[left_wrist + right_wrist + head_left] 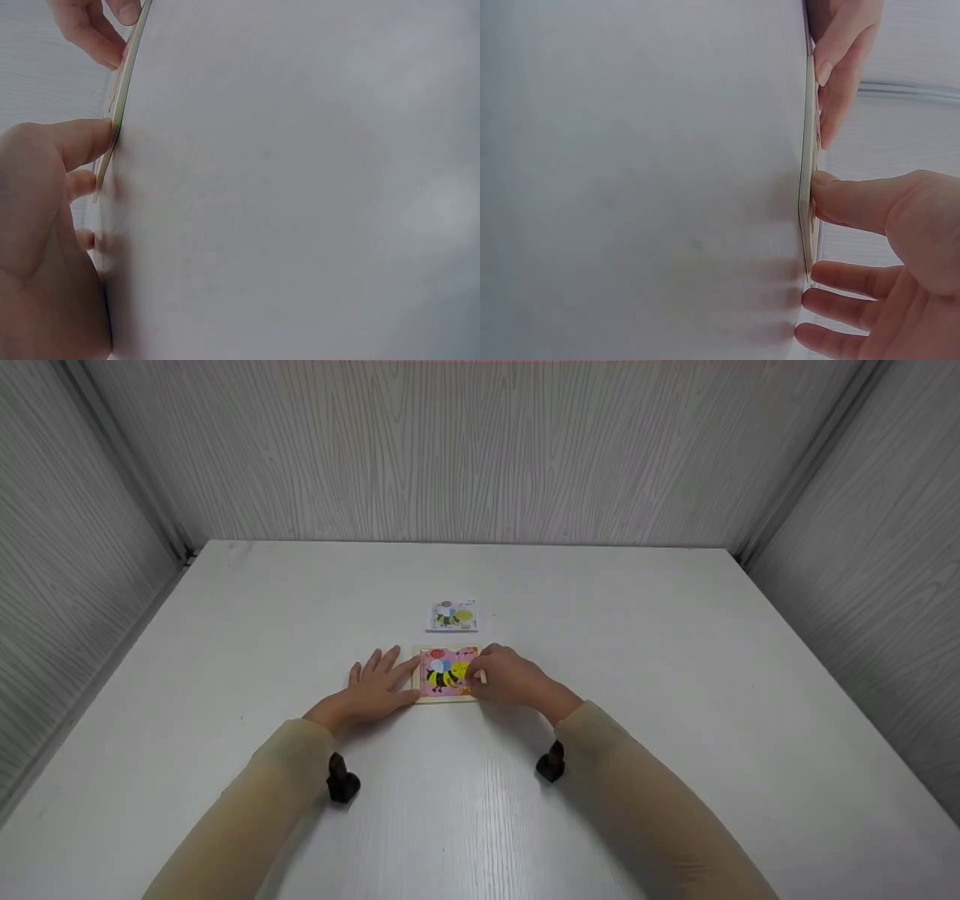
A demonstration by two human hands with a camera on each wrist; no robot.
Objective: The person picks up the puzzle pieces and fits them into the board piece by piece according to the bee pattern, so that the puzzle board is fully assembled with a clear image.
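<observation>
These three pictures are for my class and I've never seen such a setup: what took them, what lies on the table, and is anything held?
A person wears three cameras. The head view looks down at a white table; each wrist view looks sideways along it.

A bee puzzle board lies flat. The left hand rests open with its fingers against the board's left edge. The right hand presses its fingers on the board's right side. Neither lifts it.

Behind lies a small bee picture card, untouched.
</observation>
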